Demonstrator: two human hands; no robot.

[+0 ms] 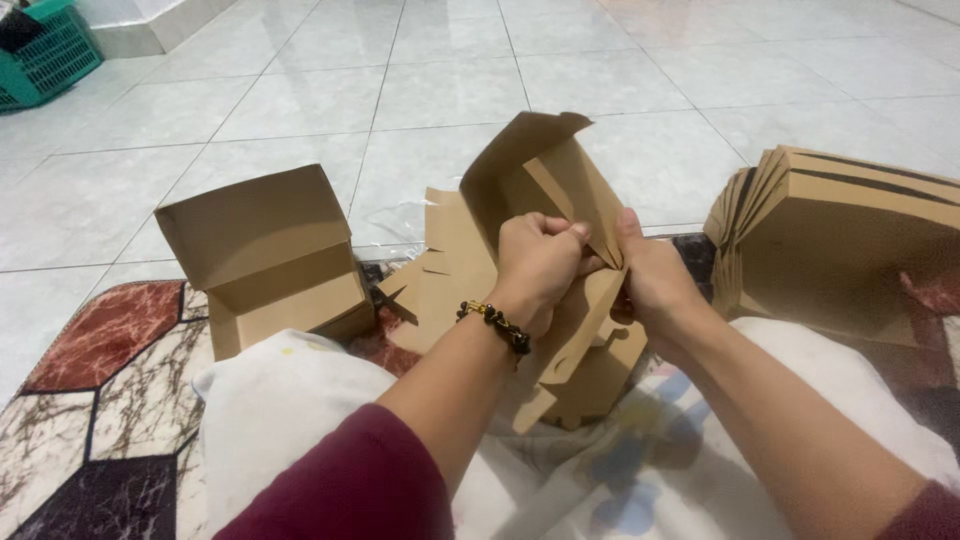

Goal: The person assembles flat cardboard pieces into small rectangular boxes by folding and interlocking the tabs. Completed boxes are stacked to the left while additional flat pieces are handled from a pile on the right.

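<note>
While both hands, left hand (540, 262) and right hand (652, 280), clamp their grip on the half-folded box (545, 185), its lower flaps stay hidden.

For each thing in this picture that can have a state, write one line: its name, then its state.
Box in hands: half folded, flap raised.
Finished box: assembled, lid open, upright.
Flat blanks: unfolded, stacked, leaning.
Left hand: closed, gripping the cardboard.
Right hand: closed, pinching the box edge.
Green basket: upright on the floor.

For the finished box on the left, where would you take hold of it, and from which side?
Grip the folded box by its two short side walls, coming from above. Its lid stands open and upright at the back, so the top is clear, and the walls look rigid. The raised lid would likely flex.
</note>
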